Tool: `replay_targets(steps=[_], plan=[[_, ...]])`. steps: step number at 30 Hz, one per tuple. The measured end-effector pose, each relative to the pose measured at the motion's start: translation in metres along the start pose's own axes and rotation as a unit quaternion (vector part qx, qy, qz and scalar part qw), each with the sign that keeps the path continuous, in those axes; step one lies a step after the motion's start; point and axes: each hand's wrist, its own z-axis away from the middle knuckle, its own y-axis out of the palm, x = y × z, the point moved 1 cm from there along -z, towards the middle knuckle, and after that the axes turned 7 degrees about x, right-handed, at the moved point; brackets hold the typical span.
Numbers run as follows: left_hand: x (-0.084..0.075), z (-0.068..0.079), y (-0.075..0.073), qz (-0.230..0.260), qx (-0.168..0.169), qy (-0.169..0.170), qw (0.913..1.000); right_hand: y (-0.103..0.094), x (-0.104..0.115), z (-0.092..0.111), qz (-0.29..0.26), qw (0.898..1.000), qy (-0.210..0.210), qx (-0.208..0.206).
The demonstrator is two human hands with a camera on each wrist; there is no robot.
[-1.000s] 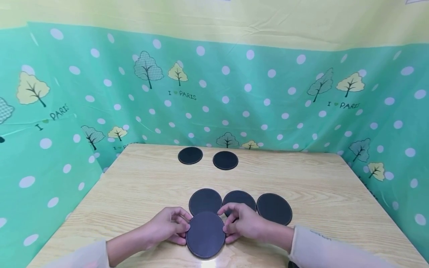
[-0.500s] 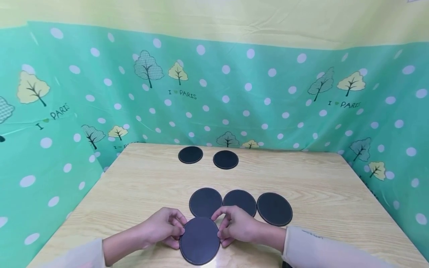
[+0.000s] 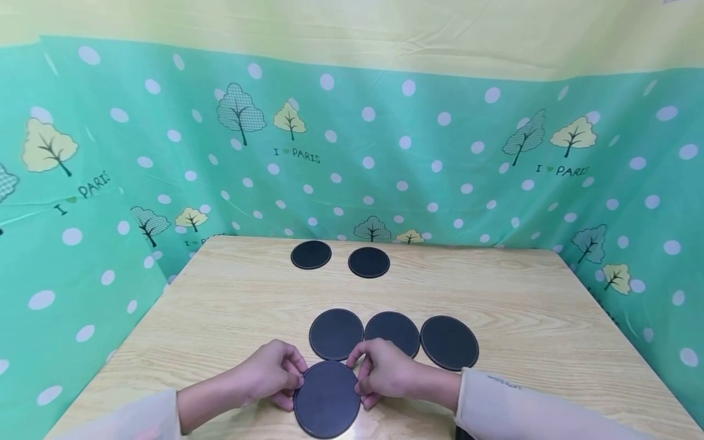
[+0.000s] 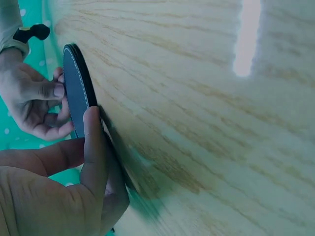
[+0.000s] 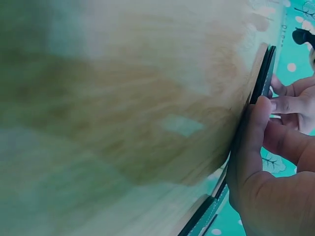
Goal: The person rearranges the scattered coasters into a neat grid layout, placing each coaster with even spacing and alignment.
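In the head view a round black coaster (image 3: 327,399) with a stitched rim lies between both hands, close to the near table edge. My left hand (image 3: 271,374) pinches its left rim between thumb and fingers; my right hand (image 3: 388,371) does the same at the right rim. The left wrist view shows the coaster (image 4: 78,91) tilted against that camera, with a thick edge that looks layered. Just beyond it, a row of three like coasters lies flat: a left one (image 3: 336,334), a middle one (image 3: 393,333) partly behind my right hand, and a right one (image 3: 450,343).
Two more black coasters, one at left (image 3: 311,255) and one at right (image 3: 369,262), lie at the far side of the wooden table (image 3: 242,305). A green dotted curtain (image 3: 440,153) hangs behind and along both sides.
Both hands have drawn the held coaster toward the body and slightly left. It overlapped the row's left coaster in the earlier view and now sits just in front of it. The other coasters stay put.
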Motion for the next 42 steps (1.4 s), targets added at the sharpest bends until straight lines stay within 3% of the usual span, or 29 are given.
replay_targets(steps=[12, 24, 34, 42], plan=[[-0.003, -0.002, 0.003, -0.021, -0.019, -0.010, 0.9996, 0.000, 0.005, -0.001, 0.021, 1.000, 0.017, 0.006], [-0.002, 0.000, 0.001, -0.013, -0.013, -0.015, 0.9997, -0.003, 0.002, 0.001, -0.005, 1.000, 0.013, 0.020], [-0.002, -0.005, -0.004, -0.008, 0.006, -0.007, 0.9999, -0.026, 0.000, 0.001, -0.004, 0.998, -0.024, 0.064], [-0.019, -0.009, -0.015, 0.006, 0.001, 0.012, 0.9999, -0.048, 0.014, 0.000, -0.002, 0.998, -0.040, 0.054]])
